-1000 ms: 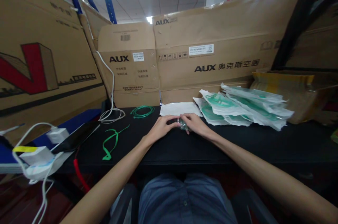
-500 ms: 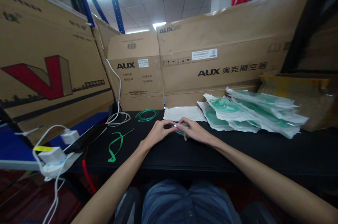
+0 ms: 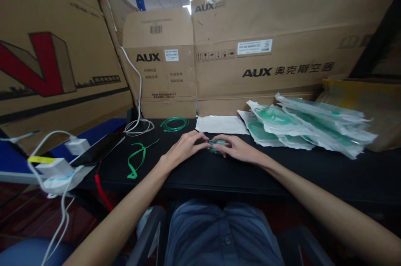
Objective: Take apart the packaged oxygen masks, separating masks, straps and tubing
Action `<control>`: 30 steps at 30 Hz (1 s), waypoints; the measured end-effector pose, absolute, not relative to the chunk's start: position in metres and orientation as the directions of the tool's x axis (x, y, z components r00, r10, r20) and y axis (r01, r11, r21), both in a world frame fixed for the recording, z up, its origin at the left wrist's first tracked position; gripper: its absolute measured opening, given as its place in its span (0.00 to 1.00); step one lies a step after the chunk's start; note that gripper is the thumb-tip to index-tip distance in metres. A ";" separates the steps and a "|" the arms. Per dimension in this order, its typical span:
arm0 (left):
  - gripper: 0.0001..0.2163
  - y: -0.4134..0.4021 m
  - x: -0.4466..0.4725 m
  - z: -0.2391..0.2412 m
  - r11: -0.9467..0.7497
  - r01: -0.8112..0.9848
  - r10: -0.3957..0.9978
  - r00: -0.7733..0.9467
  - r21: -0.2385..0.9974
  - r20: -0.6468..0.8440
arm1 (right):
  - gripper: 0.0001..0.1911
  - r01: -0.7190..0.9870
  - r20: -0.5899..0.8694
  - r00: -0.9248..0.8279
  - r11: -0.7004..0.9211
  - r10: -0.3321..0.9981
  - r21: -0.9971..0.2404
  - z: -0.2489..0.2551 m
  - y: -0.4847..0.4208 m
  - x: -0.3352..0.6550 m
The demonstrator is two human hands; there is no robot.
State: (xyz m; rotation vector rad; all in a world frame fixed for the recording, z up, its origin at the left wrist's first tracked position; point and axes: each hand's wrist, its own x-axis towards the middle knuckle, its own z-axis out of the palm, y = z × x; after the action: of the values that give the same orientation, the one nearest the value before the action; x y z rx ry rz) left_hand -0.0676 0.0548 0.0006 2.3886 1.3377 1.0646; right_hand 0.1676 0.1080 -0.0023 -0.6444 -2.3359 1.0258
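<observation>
At the middle of the black table, my left hand [image 3: 188, 147] and my right hand [image 3: 239, 148] meet over a small clear-green bundle [image 3: 216, 146] that looks like coiled tubing. My right fingers and thumb close round its right side, hiding part of it. On its left edge, my left thumb and forefinger pinch together. Just behind my hands lies a flat white pouch [image 3: 222, 124]. Beyond my left hand rests a loose coil of green tubing [image 3: 174, 124], and nearer on that side is a twisted green strip [image 3: 138, 160].
White pouches with green tubing [image 3: 294, 126] are piled at the right. Cardboard panels [image 3: 166, 69] wall off the back and left. A white cable [image 3: 139, 126], a dark phone-like slab [image 3: 98, 149] and a power strip with plugs [image 3: 58, 170] occupy the left side.
The camera view has tilted down, so the background sits higher. My fingers have shifted on the green bundle, and more of it shows between my hands.
</observation>
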 end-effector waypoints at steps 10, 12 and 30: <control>0.14 0.046 -0.075 -0.002 -0.608 0.664 0.777 0.385 0.436 0.497 | 0.21 0.238 0.252 -0.766 0.625 0.591 -0.744 0.001 0.100 0.165; 0.14 0.046 -0.076 -0.003 -0.604 0.671 0.776 0.373 0.430 0.509 | 0.21 0.252 0.261 -0.764 0.645 0.590 -0.721 0.002 0.099 0.166; 0.08 -0.040 -0.112 -0.005 -0.332 0.866 0.900 0.172 0.375 0.400 | 0.23 0.402 0.252 -0.749 0.722 0.613 -0.563 0.009 0.093 0.166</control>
State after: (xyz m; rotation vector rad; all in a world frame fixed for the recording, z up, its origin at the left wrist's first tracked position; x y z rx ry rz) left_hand -0.1123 -0.0404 -0.0050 2.3577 1.7787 0.8764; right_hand 0.1662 0.0931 0.0089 -0.7791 -2.5019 0.6787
